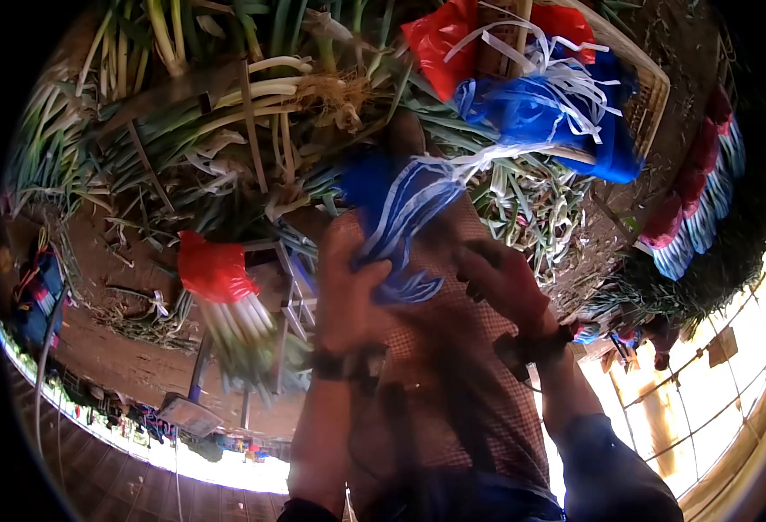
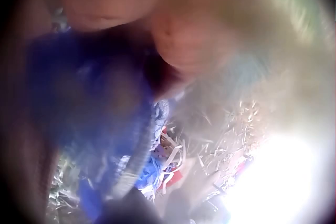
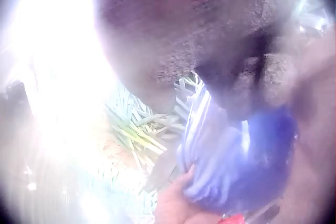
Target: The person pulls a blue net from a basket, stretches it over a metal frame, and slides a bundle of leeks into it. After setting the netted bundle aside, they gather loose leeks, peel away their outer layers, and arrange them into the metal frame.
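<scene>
A blue plastic bag with white stripes (image 1: 409, 204) lies in front of the person's lap in the head view. My left hand (image 1: 352, 291) grips its left edge, with the thumb over the plastic; the left thumb (image 3: 176, 200) also shows against the bag in the right wrist view. To the bag's right is my right hand (image 1: 509, 283), in a rough reddish glove, fingers bent toward the bag. I cannot tell whether its fingertips hold any of the plastic. White strips (image 1: 491, 157) run from the bag toward a blue bundle (image 1: 531, 109).
The bundle lies on a woven basket (image 1: 652, 96) with red plastic (image 1: 444, 52). Leeks (image 1: 252, 104) are heaped at far left. A red-wrapped leek bunch (image 1: 217, 270) rests on a metal stand (image 1: 291, 287). Several wrapped bunches (image 1: 692, 204) line the right side. Checked cloth (image 1: 452, 348) covers the lap.
</scene>
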### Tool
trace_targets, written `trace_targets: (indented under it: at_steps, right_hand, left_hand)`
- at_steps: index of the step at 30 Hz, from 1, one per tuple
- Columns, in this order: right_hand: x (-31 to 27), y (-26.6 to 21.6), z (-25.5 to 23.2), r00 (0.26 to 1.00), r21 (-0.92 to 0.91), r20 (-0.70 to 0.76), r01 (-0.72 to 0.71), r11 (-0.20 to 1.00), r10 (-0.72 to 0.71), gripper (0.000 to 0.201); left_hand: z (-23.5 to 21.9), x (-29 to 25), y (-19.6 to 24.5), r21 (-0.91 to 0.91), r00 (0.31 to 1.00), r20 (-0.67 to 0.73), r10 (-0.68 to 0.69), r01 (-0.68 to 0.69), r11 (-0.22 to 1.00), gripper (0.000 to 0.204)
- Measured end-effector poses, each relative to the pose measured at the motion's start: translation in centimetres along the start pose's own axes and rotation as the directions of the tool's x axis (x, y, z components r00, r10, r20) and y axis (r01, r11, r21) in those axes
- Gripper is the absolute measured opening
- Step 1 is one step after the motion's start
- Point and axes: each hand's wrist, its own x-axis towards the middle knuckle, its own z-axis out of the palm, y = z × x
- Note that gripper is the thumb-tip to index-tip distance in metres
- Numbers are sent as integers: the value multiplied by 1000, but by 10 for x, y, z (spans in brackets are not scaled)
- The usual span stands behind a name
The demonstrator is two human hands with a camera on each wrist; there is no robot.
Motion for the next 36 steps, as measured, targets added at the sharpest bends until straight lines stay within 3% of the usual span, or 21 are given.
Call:
trace_targets:
  at_steps: [3,5,9,11,14,15,18,19,20,21,22,23,24,25,26,27,28,29,31,33,36]
  right_hand:
    - [19,-7,14,995,-15,100,0,1000,1,37]
    - [38,10,35,950,-134,-54,300,945,-309,39]
    - [39,-13,55,932,-153,-87,337,929,-353,38]
    - [45,-23,64,986,-91,77,154,984,-147,41]
    - [50,-25,72,991,91,94,86,992,-95,35]
    - [53,-22,69,990,87,100,86,992,-95,35]
    - [50,-25,58,990,502,-86,-53,863,111,31]
    - [54,-12,43,988,287,-149,90,954,-48,29]
    - [57,5,17,962,52,-173,225,973,-213,28]
    - [57,12,-5,929,63,-183,339,939,-323,28]
    - [64,21,-35,961,52,-206,198,979,-183,29]
    - [73,27,-57,965,349,-258,145,926,-54,28]
    - [75,33,-86,967,410,-238,186,893,-92,25]
    - [87,56,-136,977,505,-101,214,837,-189,17]
    - [96,79,-171,800,-299,-217,491,818,-559,27]
    - [83,55,-205,783,-863,-10,307,401,-622,46]
    - [101,73,-248,756,-715,-74,415,563,-650,59]
    - [92,54,-270,744,-902,-63,243,358,-665,60]
    - [82,32,-309,710,-903,-171,164,397,-683,50]
    - [88,39,-380,640,-931,-250,46,361,-727,46]
    - [93,23,-462,497,-937,-349,-173,304,-795,39]
  left_hand:
    - [4,-5,3,-75,1000,-26,17,-18,997,37]
    - [1,-6,6,-144,999,-30,13,-17,989,35]
    - [-9,-12,6,-153,999,9,-50,51,987,29]
    - [-10,-10,7,-188,999,27,-24,29,982,27]
    - [-21,-11,-2,-171,999,-10,-42,40,984,25]
    - [-26,-11,-3,-317,997,-39,-65,49,947,25]
    - [-51,-4,-19,-568,995,-73,-74,20,823,22]
    - [-57,-2,-17,-670,995,-87,-55,-18,742,20]
    - [-64,-5,-14,-593,974,-198,-113,-27,805,16]
    - [-72,-3,-13,-592,973,-200,-114,-27,805,16]
    - [-81,0,-12,-712,948,-254,-194,-47,701,17]
    - [-90,2,-10,-810,914,-293,-281,-80,581,19]
    - [-98,2,-9,-806,913,-296,-281,-81,586,19]
    - [-106,0,-8,-748,916,-304,-261,-60,661,21]
    - [-113,-1,-8,-683,919,-310,-243,-37,730,23]
    - [-122,-1,-9,-679,918,-309,-247,-31,734,23]
    - [-132,0,-9,-608,924,-320,-207,-33,793,24]
    - [-136,1,-9,-532,930,-330,-164,-40,846,24]
    - [-131,-5,3,-477,878,-441,-184,-56,877,25]
    - [-137,-11,7,-226,865,-494,-85,-33,974,23]
    - [-156,-17,-8,-277,895,-430,-121,-3,961,27]
